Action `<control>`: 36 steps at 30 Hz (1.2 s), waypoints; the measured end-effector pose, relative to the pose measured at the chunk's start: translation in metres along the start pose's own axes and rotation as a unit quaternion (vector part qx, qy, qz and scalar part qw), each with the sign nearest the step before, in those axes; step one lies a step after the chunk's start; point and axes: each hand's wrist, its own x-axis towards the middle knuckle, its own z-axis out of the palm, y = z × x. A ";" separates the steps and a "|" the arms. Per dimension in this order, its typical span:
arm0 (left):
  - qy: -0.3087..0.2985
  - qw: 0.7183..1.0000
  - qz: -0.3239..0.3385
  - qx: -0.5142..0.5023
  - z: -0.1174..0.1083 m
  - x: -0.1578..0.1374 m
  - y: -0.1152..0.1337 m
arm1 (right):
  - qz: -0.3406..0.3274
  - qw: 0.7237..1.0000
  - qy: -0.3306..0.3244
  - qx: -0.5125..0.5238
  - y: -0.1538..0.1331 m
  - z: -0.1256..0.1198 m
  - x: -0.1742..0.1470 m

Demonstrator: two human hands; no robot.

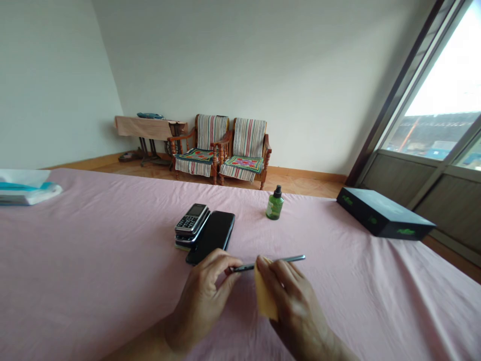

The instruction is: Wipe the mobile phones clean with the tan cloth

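At lower center, the left hand [206, 286] pinches the left end of a slim phone [295, 258], seen edge-on. The right hand [296, 298] — fingers curled closed — grips a yellow cloth [265, 296] against that phone. A black phone [216, 231] lies just left of center; a green bottle [275, 206] stands right of center.

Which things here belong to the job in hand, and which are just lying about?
In use:
thin device, in left hand
yellow cloth, in right hand

Apparently just lying about:
keypad phone, atop a stack
black phone
green bottle, though possibly involved
black box
white-and-blue pack
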 end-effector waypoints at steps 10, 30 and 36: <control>0.020 0.999 -0.017 0.020 -0.003 0.003 -0.005 | 0.228 0.973 0.006 0.029 0.043 -0.002 -0.007; 0.031 0.999 -0.010 0.025 -0.004 0.002 -0.007 | 0.384 0.914 0.010 0.127 0.065 -0.007 -0.007; 0.039 0.999 -0.012 0.024 -0.006 0.006 -0.006 | 0.406 0.901 -0.031 0.151 0.061 0.002 -0.008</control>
